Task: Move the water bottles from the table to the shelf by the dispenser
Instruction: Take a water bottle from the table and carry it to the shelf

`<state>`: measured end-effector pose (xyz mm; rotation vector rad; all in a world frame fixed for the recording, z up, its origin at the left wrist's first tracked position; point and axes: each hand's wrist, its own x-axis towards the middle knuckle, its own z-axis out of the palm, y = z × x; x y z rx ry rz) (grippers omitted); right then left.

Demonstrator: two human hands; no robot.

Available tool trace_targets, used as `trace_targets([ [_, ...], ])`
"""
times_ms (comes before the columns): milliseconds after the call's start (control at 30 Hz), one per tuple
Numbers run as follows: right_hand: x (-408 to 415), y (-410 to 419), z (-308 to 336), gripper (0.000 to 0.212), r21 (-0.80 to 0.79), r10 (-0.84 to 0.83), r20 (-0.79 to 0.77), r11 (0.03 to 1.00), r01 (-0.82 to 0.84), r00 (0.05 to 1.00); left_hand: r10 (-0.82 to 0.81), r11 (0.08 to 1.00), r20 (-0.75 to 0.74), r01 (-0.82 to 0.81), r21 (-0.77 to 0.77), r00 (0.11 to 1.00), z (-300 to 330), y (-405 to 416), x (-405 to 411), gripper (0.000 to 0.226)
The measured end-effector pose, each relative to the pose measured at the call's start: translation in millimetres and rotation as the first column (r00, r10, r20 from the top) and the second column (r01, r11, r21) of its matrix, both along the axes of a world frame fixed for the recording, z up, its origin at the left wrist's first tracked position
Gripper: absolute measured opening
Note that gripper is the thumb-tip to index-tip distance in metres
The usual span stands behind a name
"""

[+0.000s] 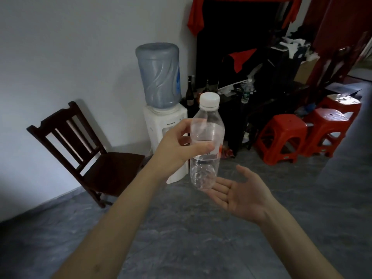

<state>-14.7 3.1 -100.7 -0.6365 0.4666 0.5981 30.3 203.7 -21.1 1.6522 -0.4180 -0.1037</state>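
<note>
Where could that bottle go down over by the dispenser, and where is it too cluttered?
The dark shelf right of the water dispenser shows a bare strip between the dark glass bottles and the small water bottle. Behind, papers and clothes crowd it. The chair seat and red stools look bare.

A dark wooden chair (86,156) stands against the pale wall (70,57); red stools (281,137) sit on grey floor (181,238).

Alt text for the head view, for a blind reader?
The left hand holds a clear, white-capped water bottle upright in mid-air, the open right hand palm-up just beneath it. Behind stand a water dispenser, a dark wooden chair and red stools.
</note>
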Motion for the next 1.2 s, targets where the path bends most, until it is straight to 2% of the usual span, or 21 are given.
trace_targets([
  [167,56,-16,-7,0.079,0.015,0.059,-0.034,0.998,-0.058,0.998,0.016,0.998,0.006,-0.016,0.058,1.000,-4,-23,51,0.062],
  [400,147,-32,-14,0.079,-0.024,0.067,-0.063,0.997,-0.069,0.996,0.036,0.998,0.000,-0.036,0.042,0.999,-18,-35,139,0.064],
  [667,284,-32,-8,0.077,-0.097,0.044,-0.061,0.994,-0.050,0.997,0.045,0.999,0.007,-0.046,0.026,0.999,-19,-32,276,0.049],
  [800,356,-34,-1,0.078,-0.133,0.023,-0.062,0.991,-0.031,0.998,0.046,0.999,0.010,-0.046,0.008,0.999,-17,-32,350,0.058],
  [967,414,-42,-3,0.077,-0.140,-0.027,-0.085,0.990,0.015,0.996,0.031,0.998,0.027,-0.032,0.045,0.999,-22,-41,420,0.048],
  [1200,485,-59,-14,0.077,-0.161,-0.040,-0.122,0.987,0.020,0.992,0.002,0.995,0.031,-0.005,0.100,1.000,-41,-61,491,0.051],
])
